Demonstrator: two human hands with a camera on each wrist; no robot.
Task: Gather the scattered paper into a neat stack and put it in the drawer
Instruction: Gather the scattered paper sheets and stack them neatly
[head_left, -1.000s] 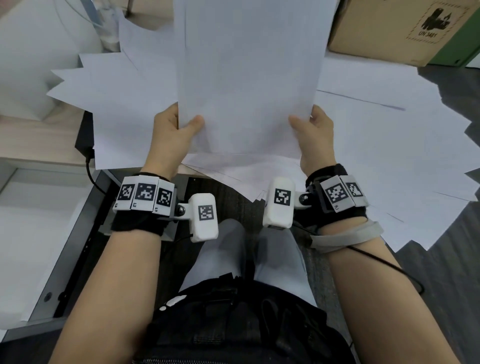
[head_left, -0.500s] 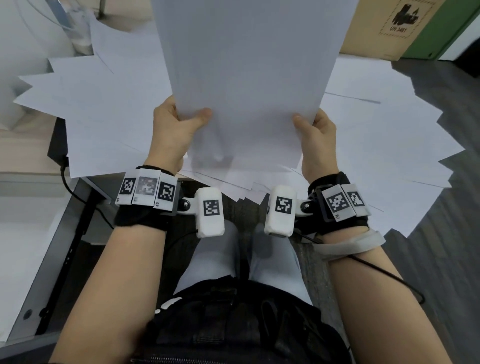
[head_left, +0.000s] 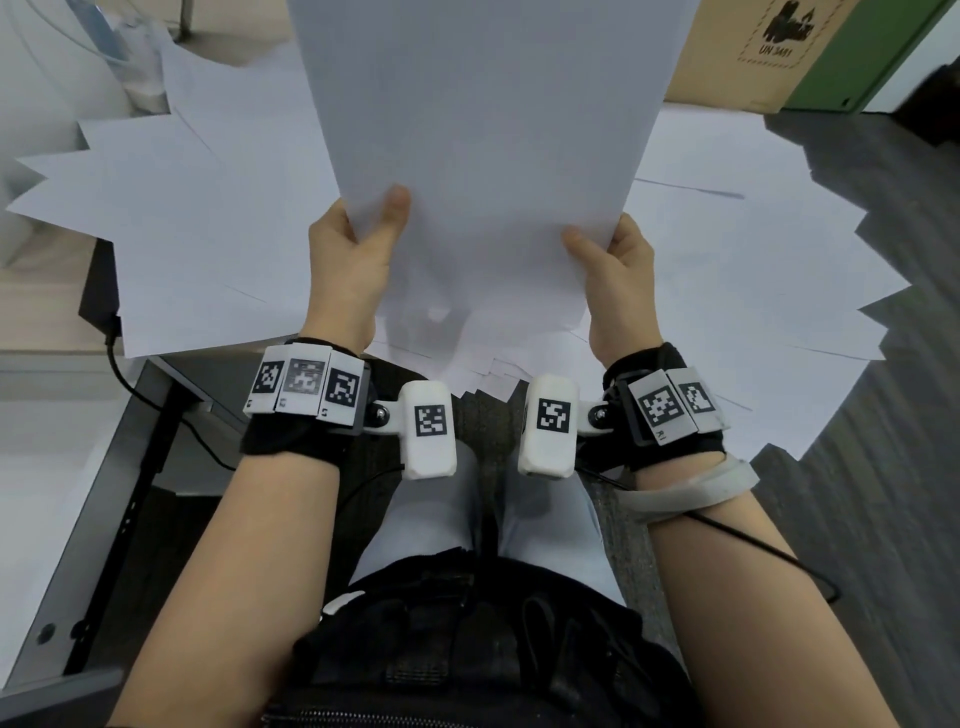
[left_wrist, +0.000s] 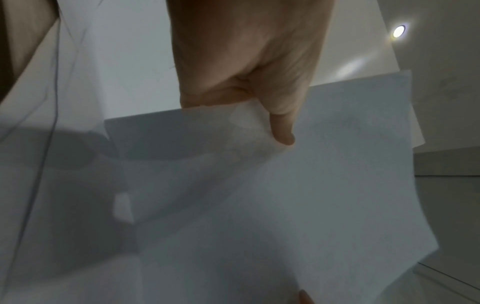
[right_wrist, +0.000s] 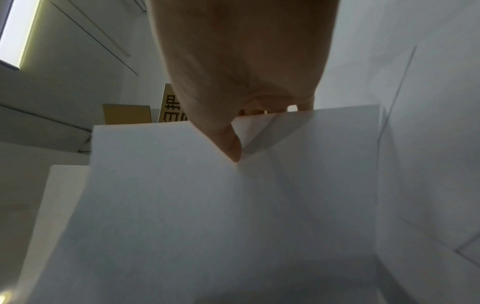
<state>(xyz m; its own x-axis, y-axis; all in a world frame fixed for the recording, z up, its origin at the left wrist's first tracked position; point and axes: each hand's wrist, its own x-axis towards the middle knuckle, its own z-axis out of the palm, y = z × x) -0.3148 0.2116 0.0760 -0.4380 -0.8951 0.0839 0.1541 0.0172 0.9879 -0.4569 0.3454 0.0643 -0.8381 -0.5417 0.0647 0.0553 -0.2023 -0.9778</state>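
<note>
I hold a stack of white paper (head_left: 483, 135) upright in front of me, above the floor. My left hand (head_left: 358, 249) grips its lower left edge, thumb on the near face. My right hand (head_left: 613, 260) grips the lower right edge the same way. In the left wrist view the stack of paper (left_wrist: 285, 195) fills the lower frame under my left hand (left_wrist: 259, 115); in the right wrist view the paper (right_wrist: 207, 205) sits under my right hand (right_wrist: 233, 144). Many loose sheets (head_left: 727, 270) lie fanned out on the floor beneath. An open drawer (head_left: 47, 467) shows at the left.
A cardboard box (head_left: 753, 47) and a green panel (head_left: 857, 62) stand at the back right. A black cable (head_left: 135, 384) runs down beside the drawer's dark metal frame (head_left: 130, 493). Grey floor (head_left: 857, 519) shows at the right. My knees (head_left: 488, 509) are below the hands.
The held stack has come slightly nearer and my hands have shifted a little lower on it. The view has turned to the right, so less of the drawer shows.
</note>
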